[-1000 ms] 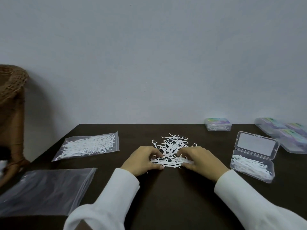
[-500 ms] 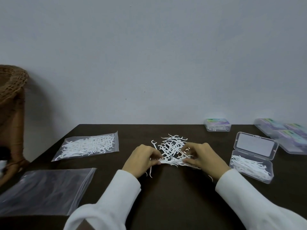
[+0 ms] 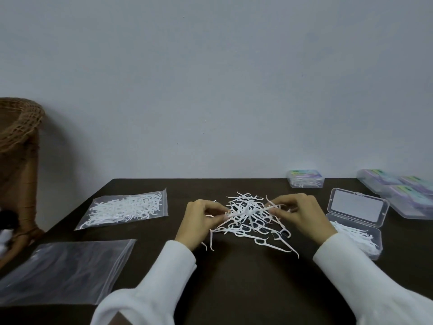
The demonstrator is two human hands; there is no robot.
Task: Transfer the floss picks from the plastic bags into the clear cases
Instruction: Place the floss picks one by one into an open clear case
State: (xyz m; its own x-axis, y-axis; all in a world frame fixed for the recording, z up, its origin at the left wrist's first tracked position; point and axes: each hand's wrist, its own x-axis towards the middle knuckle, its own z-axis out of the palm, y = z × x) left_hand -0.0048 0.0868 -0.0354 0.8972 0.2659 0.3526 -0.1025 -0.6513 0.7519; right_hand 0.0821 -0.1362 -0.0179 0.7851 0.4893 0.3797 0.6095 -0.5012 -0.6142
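both hands pinch a bundle from the loose white plastic floss pick pile (image 3: pixel 251 219), axis left-right: left hand (image 3: pixel 199 221), right hand (image 3: pixel 302 214). open clear plastic case (image 3: pixel 358 224) lies just right of right hand, which is nearer.

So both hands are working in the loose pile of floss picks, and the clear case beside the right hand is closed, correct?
Not quite. The head view shows the clear case beside the right hand with its lid open and picks already inside. The rest holds: the right and left hand are both in the loose pile of floss picks.
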